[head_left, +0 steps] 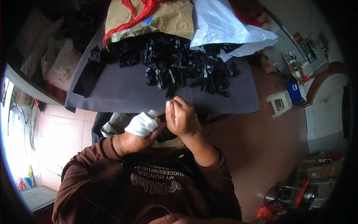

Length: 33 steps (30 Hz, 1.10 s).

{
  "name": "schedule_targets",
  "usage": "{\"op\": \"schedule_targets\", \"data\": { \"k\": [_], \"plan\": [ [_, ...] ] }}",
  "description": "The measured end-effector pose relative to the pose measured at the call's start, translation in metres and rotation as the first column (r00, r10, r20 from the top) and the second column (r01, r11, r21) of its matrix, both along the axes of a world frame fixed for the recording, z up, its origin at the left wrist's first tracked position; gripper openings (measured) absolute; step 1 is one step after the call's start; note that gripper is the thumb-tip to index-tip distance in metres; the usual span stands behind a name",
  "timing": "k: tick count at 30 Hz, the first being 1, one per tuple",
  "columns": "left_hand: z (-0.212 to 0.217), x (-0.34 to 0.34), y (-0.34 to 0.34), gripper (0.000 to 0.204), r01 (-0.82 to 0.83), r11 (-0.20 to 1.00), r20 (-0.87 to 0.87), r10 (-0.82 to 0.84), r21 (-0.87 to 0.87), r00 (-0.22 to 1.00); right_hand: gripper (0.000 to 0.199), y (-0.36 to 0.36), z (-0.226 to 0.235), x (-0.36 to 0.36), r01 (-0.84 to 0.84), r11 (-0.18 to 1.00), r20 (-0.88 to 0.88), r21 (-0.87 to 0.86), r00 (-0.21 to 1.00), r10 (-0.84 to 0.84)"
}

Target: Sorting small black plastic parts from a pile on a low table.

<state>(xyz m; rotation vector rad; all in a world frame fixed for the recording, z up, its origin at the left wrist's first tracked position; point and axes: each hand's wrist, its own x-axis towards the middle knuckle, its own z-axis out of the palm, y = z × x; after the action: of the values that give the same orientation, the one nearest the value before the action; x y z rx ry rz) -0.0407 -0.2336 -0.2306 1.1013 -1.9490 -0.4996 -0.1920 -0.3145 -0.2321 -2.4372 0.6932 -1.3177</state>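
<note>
My right hand [180, 116] is closed in front of the table's near edge, its thumb pressed against the curled fingers. What it grips, if anything, is hidden. Close beside it on the left, my left hand [148, 135] is bent inward, with a white cloth or glove [143, 124] over its fingers. Its bare thumb points toward the right hand, and the fingers look curled round something dark and small that I cannot make out. Just beyond the hands, a heap of small black plastic parts [175, 63] is spread on the dark grey table cover [115, 91].
A brown sack [164, 18] with red ribbon and a white plastic sack [218, 26] lie behind the heap. On the left rests a black phone [86, 82]. A cream stool [279, 103] and a blue box [295, 92] stand on the floor at right.
</note>
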Motion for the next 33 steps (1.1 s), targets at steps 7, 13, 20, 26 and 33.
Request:
{"op": "schedule_targets", "data": {
  "k": [7, 13, 20, 26, 33],
  "plan": [
    [0.004, 0.005, -0.003, 0.016, -0.070, 0.974, -0.099, 0.093, 0.217, 0.991, 0.029, -0.012, 0.003, -0.006, -0.338, 0.886, 0.115, 0.317, 0.941, 0.318],
    [0.027, 0.038, -0.021, 0.028, 0.048, 0.976, 0.164, -0.084, 0.214, 0.983, 0.027, -0.019, 0.021, -0.029, -0.314, 0.822, -0.163, 0.475, 0.887, 0.433],
    [0.033, 0.066, -0.088, 0.040, -0.211, 0.951, 0.450, 0.294, -0.225, 0.844, 0.021, -0.030, 0.000, -0.018, 0.166, 0.984, -0.336, -0.073, 0.924, -0.180],
    [0.014, 0.077, -0.107, 0.024, -0.140, 0.956, 0.464, 0.249, -0.257, 0.850, 0.026, -0.022, 0.016, -0.018, 0.115, 0.993, -0.462, -0.001, 0.881, -0.103],
    [0.024, 0.067, -0.078, 0.011, -0.420, 0.905, 0.472, 0.402, -0.073, 0.785, 0.018, -0.029, 0.002, -0.022, 0.136, 0.991, -0.452, -0.020, 0.882, -0.130]
  ]
}}
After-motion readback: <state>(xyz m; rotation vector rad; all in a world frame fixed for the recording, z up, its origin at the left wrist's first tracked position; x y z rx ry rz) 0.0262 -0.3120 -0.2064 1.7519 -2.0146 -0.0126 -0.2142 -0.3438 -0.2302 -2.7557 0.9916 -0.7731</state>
